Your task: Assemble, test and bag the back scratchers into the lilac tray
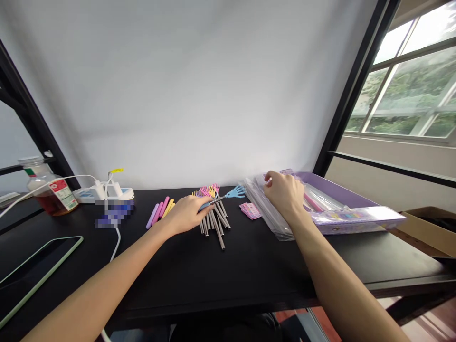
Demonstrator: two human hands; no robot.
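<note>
While the left hand (185,214) closes in a narrow grip around a back scratcher (217,201), its blue hand-shaped tip points away from the palm and the blue handle runs under the fingers. This scratcher lies just above a loose pile of steel-shafted back scratchers (215,222), with pink, yellow and purple tips bunched at the pile's far end.

Right of the pile, the right hand (281,194) rests on a clear plastic sleeve (265,213). Its fingers are curled, but whether they pinch the plastic cannot be told from this view. Just right of the pile lie pink printed cards (250,211); further right sits a lilac tray (338,190), holding clear packaging. Left of the pile are pastel handles (159,212), and further left a white power strip (103,192) and a bottle of amber liquid (50,192).

Handling note: on a long, thin piece, a grip near the joint of handle and shaft gives good control, and lifting it clear avoids snagging the neighbouring tips.
</note>
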